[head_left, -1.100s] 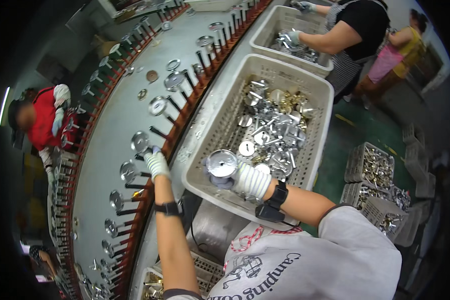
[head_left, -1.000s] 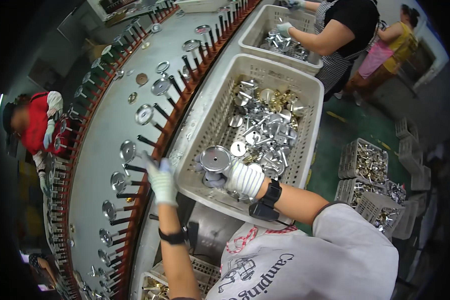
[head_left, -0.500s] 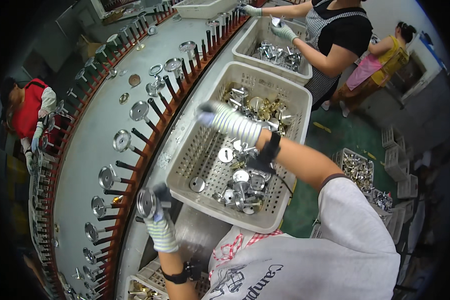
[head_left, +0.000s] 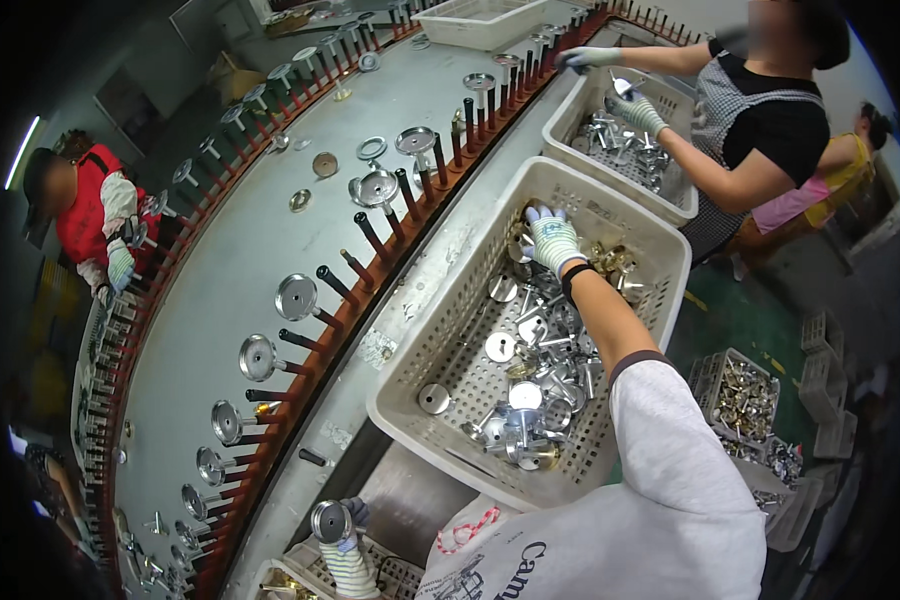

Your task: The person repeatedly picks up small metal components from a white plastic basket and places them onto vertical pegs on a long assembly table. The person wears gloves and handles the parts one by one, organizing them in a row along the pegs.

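Near the lower edge, my left hand (head_left: 346,548), in a striped glove, is closed round a shiny round metal cup-shaped piece (head_left: 331,521), its hollow face turned up. My right hand (head_left: 553,236), gloved alike, reaches into the far part of a large grey plastic basket (head_left: 425,440). Its fingers are spread over the metal parts there, and whether the fingertips touch one cannot be made out. Loose silver discs with stems (head_left: 526,395) lie heaped in the basket, with brass-coloured pieces (head_left: 615,262) beside my right hand.
Left of the basket curves a grey table (head_left: 230,300) edged with upright dark pegs (head_left: 372,235), several carrying metal discs (head_left: 296,297). A co-worker (head_left: 770,110) handles parts over a second basket (head_left: 685,195). Another person in red (head_left: 85,210) stands across the table. Crates of parts (head_left: 740,395) sit at right.
My right hand has gone from above the basket's table side into its far part. My left hand has drawn back toward the lower edge with the metal piece. The view has shifted.
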The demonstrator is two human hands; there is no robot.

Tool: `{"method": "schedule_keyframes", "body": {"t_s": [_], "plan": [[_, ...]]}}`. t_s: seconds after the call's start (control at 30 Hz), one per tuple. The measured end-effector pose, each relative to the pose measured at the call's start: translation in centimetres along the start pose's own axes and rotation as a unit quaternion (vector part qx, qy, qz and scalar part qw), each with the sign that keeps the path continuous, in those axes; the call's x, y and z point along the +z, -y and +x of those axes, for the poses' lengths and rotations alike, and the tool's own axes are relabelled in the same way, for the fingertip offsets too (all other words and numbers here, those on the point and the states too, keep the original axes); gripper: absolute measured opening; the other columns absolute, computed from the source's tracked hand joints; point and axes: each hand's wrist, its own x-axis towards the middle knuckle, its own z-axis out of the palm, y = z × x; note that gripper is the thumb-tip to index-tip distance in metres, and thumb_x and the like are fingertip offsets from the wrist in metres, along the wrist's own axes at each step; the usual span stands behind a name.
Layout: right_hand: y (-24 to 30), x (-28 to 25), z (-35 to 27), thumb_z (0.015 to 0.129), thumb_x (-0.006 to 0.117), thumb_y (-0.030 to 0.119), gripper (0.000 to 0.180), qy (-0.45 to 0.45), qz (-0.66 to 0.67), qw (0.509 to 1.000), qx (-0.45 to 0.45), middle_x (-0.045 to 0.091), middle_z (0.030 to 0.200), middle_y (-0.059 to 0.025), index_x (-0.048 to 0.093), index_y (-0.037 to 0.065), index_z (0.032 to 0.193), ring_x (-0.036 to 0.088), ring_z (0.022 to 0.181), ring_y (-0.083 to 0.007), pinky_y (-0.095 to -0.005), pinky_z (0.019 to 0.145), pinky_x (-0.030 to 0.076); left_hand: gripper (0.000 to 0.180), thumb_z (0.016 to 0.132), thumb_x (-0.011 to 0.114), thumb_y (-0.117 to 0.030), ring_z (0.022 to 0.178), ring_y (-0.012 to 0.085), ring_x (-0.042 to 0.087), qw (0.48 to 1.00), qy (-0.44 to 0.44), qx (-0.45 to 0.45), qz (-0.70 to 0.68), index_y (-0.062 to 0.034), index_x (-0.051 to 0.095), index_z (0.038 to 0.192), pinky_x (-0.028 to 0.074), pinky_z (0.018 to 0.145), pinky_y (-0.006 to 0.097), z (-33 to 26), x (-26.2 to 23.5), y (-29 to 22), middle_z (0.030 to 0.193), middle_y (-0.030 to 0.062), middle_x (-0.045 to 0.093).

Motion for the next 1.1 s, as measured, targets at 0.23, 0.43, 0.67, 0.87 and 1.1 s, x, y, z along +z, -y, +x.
{"method": "schedule_keyframes", "body": {"t_s": [0.23, 0.43, 0.67, 0.87, 1.1], "plan": [[0.0, 2.2, -0.6, 0.068, 0.074, 0.028, 0.073, -0.072, -0.033, 0.997, 0.001, 0.049, 0.118, -0.0137, 0.041, 0.011, 0.130, 0.047, 0.110, -0.0348, -0.0467, 0.085, 0.049, 0.051, 0.085, 0.067, -0.035, 0.081, 0.0198, 0.059, 0.998, 0.032, -0.023, -0.041, -0.0042, 0.049, 0.122, 0.048, 0.066, 0.030, 1.3, 0.6, -0.8, 0.094, 0.0120, 0.060], [-2.0, 2.1, -1.9, 0.071, 0.067, 0.010, 0.054, -0.061, -0.029, 0.992, -0.110, 0.051, 0.111, -0.0147, 0.047, 0.021, 0.120, 0.049, 0.111, -0.0376, -0.0457, 0.083, 0.053, 0.068, 0.085, 0.065, -0.042, 0.085, 0.0246, 0.065, 0.991, 0.129, -0.044, 0.006, -0.0046, 0.036, 0.134, 0.056, 0.069, 0.037, 3.1, 4.0, -3.7, 0.105, 0.0195, 0.060], [-2.7, -1.9, -2.5, 0.073, 0.064, 0.001, 0.062, -0.001, 0.073, 0.995, -0.071, 0.053, 0.110, -0.0177, 0.047, 0.022, 0.129, 0.052, 0.105, -0.0386, -0.0451, 0.090, 0.047, 0.039, 0.093, 0.053, -0.020, 0.103, 0.0266, 0.060, 0.943, 0.082, 0.290, 0.138, -0.0029, 0.045, 0.128, 0.050, 0.087, 0.039, 12.7, 9.6, -6.7, 0.114, 0.0158, 0.058], [-1.6, -3.0, -4.6, 0.075, 0.067, 0.005, 0.062, 0.066, 0.463, 0.884, -0.030, 0.061, 0.114, -0.0155, 0.046, 0.009, 0.133, 0.060, 0.103, -0.0254, -0.0326, 0.086, 0.050, 0.028, 0.091, 0.052, -0.025, 0.080, 0.0321, 0.063, 0.758, -0.223, 0.394, 0.469, 0.0014, 0.060, 0.098, 0.048, 0.072, 0.042, 27.5, 6.6, -2.9, 0.088, 0.0199, 0.064], [7.2, -12.8, -13.4, 0.080, 0.068, 0.008, 0.058, 0.218, 0.803, 0.552, -0.047, 0.062, 0.099, -0.0072, 0.040, 0.005, 0.131, 0.063, 0.072, -0.0148, -0.0260, 0.059, 0.053, 0.040, 0.091, 0.058, -0.029, 0.098, 0.0230, 0.058, 0.921, -0.163, 0.193, 0.297, -0.0021, 0.057, 0.121, 0.042, 0.089, 0.033, 23.3, 5.5, -6.0, 0.113, 0.0124, 0.064]]}}
